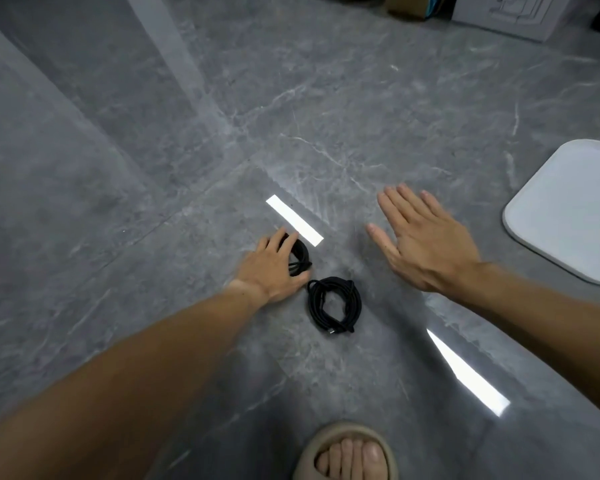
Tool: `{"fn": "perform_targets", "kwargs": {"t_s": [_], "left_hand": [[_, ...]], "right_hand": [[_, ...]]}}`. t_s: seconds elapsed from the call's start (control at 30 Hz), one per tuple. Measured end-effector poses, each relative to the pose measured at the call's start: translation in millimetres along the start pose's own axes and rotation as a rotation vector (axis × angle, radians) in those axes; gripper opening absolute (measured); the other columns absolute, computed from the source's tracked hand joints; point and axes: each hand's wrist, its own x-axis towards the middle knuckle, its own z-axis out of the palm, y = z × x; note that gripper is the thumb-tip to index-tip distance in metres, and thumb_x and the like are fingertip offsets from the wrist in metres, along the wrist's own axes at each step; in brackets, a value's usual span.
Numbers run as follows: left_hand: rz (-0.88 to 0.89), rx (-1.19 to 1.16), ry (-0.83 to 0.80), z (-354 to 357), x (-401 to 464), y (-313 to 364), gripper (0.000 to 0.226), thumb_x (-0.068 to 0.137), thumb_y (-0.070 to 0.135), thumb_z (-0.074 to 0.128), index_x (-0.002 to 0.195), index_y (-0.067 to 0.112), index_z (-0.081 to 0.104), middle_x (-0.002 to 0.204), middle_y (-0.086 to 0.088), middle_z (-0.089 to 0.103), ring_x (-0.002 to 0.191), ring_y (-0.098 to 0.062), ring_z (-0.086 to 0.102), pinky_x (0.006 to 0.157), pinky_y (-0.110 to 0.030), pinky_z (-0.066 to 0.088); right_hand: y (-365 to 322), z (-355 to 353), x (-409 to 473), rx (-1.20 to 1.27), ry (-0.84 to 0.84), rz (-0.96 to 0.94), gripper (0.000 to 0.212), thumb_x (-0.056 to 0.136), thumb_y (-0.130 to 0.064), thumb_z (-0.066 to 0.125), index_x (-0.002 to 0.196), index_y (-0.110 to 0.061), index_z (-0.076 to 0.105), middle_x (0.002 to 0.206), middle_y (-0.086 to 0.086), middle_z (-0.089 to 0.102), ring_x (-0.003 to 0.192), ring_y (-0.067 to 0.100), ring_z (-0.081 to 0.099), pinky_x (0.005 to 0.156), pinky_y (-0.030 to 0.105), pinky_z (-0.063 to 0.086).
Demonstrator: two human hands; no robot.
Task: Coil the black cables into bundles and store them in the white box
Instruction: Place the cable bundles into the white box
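The floor [361,109] is polished grey marble-look tile, glossy enough to throw back two bright strips of ceiling light. Near the middle of it lie two coiled black cables. The nearer cable bundle [334,303] sits flat on the tile by itself, wound into a tidy ring with its plug end tucked at the lower edge; nothing touches it. Just beyond it and slightly to its left lies the second cable bundle [300,255], partly covered by the left hand [272,268]. That hand reaches down onto it with the fingers curled over the coil's far rim and the thumb against its near side, close to the first bundle, so the coil is gripped between them.

To the right of the nearer bundle, well apart from it, the right hand [426,244] hovers palm down with its fingers straight and slightly spread, the thumb held out wide, holding nothing. Farther right still, at the frame's edge, lies a white rounded-corner lid or tray [565,209], flat on the floor. Below the nearer bundle, a foot in a beige slide sandal [347,455] stands on the tile. Far beyond, along the top edge, sit a white carton [510,15] and a brown cardboard box [420,6].
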Motion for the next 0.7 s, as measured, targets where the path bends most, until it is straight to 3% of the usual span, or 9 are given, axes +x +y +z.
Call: {"fn": "perform_targets", "kwargs": {"t_s": [0.43, 0.7], "left_hand": [[-0.041, -0.078, -0.073, -14, 12, 2, 0.091, 0.085, 0.064, 0.06, 0.156, 0.027, 0.017, 0.158, -0.004, 0.025, 0.143, -0.028, 0.026, 0.111, -0.044, 0.038], [-0.05, -0.102, 0.006, -26, 19, 7, 0.088, 0.08, 0.061, 0.065, 0.151, 0.022, 0.03, 0.145, -0.011, 0.036, 0.135, -0.031, 0.03, 0.108, -0.042, 0.038]], "right_hand": [[0, 5, -2, 0.008, -0.007, 0.003, 0.076, 0.096, -0.057, -0.007, 0.158, -0.013, -0.006, 0.167, 0.003, -0.01, 0.152, 0.013, -0.015, 0.121, 0.032, -0.016], [15, -4, -6, 0.022, 0.005, 0.03, 0.079, 0.094, -0.058, -0.008, 0.159, -0.013, -0.004, 0.167, 0.002, -0.009, 0.152, 0.013, -0.014, 0.12, 0.032, -0.016]]}}
